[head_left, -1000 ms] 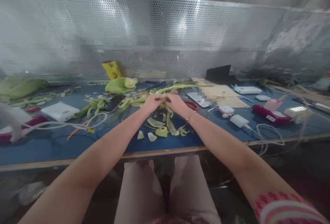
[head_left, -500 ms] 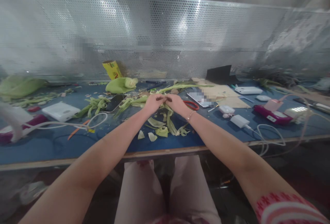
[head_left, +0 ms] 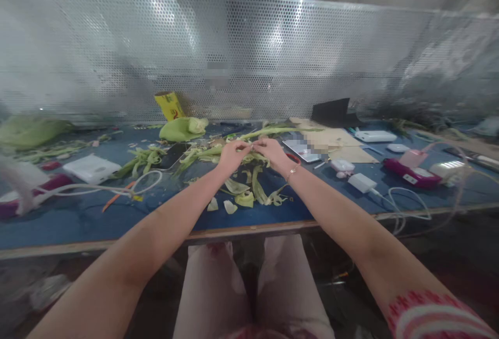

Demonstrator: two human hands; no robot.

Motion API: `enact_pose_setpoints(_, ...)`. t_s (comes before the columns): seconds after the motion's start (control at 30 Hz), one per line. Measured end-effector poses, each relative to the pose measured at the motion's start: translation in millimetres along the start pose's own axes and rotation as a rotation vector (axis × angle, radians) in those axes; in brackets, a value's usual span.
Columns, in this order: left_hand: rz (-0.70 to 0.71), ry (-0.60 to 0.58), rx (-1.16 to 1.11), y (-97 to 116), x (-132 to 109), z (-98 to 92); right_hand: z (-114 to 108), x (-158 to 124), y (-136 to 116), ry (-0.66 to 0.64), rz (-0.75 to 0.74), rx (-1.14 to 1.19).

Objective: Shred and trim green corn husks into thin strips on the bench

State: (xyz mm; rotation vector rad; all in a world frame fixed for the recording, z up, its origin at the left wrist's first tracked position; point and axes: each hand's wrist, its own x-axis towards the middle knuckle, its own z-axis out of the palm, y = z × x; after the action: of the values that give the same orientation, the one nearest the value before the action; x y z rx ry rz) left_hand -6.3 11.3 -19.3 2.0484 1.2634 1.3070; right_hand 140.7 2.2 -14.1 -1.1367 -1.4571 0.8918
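The left hand point(head_left: 234, 155) and right hand point(head_left: 272, 153) pinch close together—whether grasping anything, one cannot tell—with green strips point(head_left: 259, 189) mid-worktop point(head_left: 78, 227) on their near side, seemingly fine fingerwork calling for steady fingertips.

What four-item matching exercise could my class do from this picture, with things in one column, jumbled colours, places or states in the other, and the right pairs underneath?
Things
1. Left hand
2. Right hand
3. Box
4. Scraps

Descriptions
A. Yellow, near the perforated screen
B. Bracelet at its wrist
C. Green, scattered on the blue table
D. Bare at the wrist, fingertips close to the other hand's

Pairs
1-D
2-B
3-A
4-C
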Motion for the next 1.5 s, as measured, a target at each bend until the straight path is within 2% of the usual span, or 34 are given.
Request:
enact_pose_setpoints(0.2,-0.033,0.03,-0.002,0.4,-2.3,2.0,0.4,2.7,2.4,0.028,-0.037,-0.071)
enact_pose_setpoints(0.33,-0.069,0.063,0.034,-1.3,-1.2,3.8,-2.8,4.7,3.7,0.047,-0.125,-0.34)
enact_pose_setpoints(0.47,-0.185,0.08,0.21,-2.0,3.0,1.6,-7.1,2.4,3.4,0.064,-0.219,-0.652)
enact_pose_setpoints(0.63,-0.222,-0.073,0.481,-2.0,6.5,-2.1,-9.2,-3.5,-2.7,0.016,-0.288,-0.977)
enact_pose_setpoints(0.73,-0.232,-0.158,0.56,0.9,4.2,-2.6,-10.3,-4.7,-5.2,-0.098,-0.282,-1.123)
enact_pose_setpoints(0.87,-0.183,-0.226,0.683,6.7,0.1,-3.9,-11.7,-4.9,-4.6,-0.271,-0.338,-1.189)
enact_pose_setpoints(1.07,-0.142,-0.298,0.752,-1.8,3.6,-1.5,-4.7,-8.1,-5.4,-0.321,-0.427,-1.31)
enact_pose_setpoints(1.23,-0.112,-0.269,0.737,-10.6,7.7,0.6,0.0,-10.3,-6.4,-0.334,-0.387,-1.277)
enact_pose_setpoints(1.5,-0.144,-0.201,0.737,-8.3,6.5,-2.3,-4.2,-12.2,-6.4,-0.354,-0.454,-1.223)
